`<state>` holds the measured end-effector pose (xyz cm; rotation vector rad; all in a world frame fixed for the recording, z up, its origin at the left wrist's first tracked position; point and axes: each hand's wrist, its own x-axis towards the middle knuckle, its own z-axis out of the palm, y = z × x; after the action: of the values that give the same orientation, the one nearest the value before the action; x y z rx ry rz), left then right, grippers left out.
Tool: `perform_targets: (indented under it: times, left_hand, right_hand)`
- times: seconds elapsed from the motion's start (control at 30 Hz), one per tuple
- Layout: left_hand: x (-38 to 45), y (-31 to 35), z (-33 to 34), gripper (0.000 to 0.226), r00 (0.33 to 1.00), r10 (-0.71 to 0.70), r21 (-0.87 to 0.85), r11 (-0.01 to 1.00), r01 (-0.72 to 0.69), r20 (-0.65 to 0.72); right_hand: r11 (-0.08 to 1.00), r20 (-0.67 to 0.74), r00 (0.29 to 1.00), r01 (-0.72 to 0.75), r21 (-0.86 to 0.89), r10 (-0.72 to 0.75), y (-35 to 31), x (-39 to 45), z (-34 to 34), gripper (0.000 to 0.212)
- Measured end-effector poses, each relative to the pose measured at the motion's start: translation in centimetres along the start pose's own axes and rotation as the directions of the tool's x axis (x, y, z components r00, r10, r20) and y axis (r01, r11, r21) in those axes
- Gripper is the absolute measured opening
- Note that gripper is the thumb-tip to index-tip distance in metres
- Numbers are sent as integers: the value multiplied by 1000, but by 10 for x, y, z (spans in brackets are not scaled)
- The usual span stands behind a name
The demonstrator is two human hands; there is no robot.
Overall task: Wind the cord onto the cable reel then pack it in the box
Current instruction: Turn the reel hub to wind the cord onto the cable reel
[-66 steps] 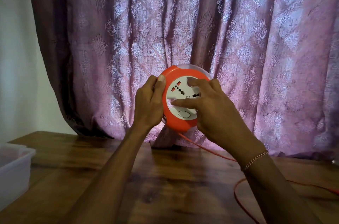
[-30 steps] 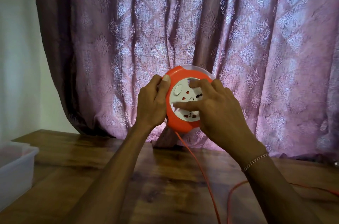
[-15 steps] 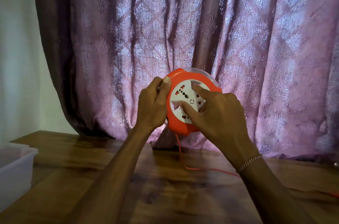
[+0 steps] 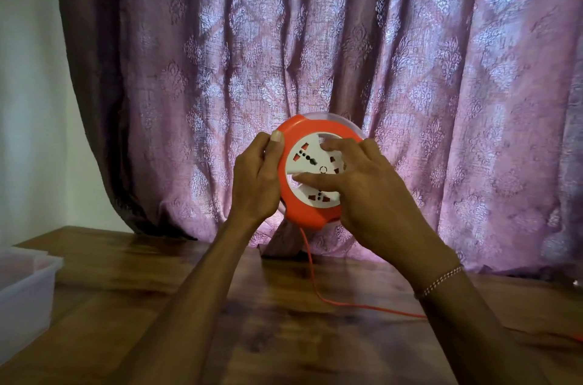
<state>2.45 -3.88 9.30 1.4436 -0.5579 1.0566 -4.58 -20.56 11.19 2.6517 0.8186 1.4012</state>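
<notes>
A round orange cable reel (image 4: pixel 307 211) with a white socket face is held upright above the table, in front of the curtain. My left hand (image 4: pixel 257 183) grips its left rim, thumb on the front edge. My right hand (image 4: pixel 362 186) rests on the white face, fingers spread over it and pressed into its grip recess. A thin orange cord (image 4: pixel 310 271) drops from the reel's underside to the wooden table (image 4: pixel 268 331) and runs off to the right, behind my right forearm. A clear plastic box (image 4: pixel 25 287) stands at the table's left edge.
A purple patterned curtain (image 4: pixel 347 53) hangs close behind the reel, down to the table's back edge. A white wall is at the far left. A bit more orange cord (image 4: pixel 579 336) shows at the right edge.
The white socket face has turned under my right hand's fingers. The cord's slack on the table has shifted; it now hangs straight down and trails right. The left hand has kept its hold.
</notes>
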Motion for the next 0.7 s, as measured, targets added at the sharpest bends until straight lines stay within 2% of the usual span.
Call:
perform_targets:
  times: [0.2, 0.27, 0.37, 0.47, 0.57, 0.63, 0.7]
  left_hand:
    - [-1, 1, 3, 53, 1000, 16, 17, 1000, -16, 10]
    - [-2, 0, 3, 51, 1000, 26, 34, 999, -26, 12]
    - [-1, 0, 4, 46, 999, 37, 51, 998, -38, 32]
    - [-1, -3, 5, 44, 999, 39, 76, 996, -42, 33]
    - [0, -2, 4, 41, 999, 33, 60, 998, -35, 28]
    - [0, 0, 4, 40, 999, 35, 68, 997, -37, 27]
    - [0, 0, 4, 39, 999, 34, 78, 996, -36, 31]
  right_hand:
    - [994, -79, 993, -87, -60, 82, -5, -1, -1, 53]
    - [992, -97, 989, -115, -55, 109, -8, -3, 0, 61]
    - [984, -110, 979, -177, -36, 172, -11, -5, 1, 53]
    - [974, -113, 968, -228, -9, 225, -13, -6, 4, 56]
    - [953, -185, 935, -299, 45, 302, -12, -4, 5, 62]
    - [955, -266, 917, -286, 78, 296, -10, -3, 8, 63]
    - [954, -289, 909, -284, 93, 299, -10, -1, 11, 63]
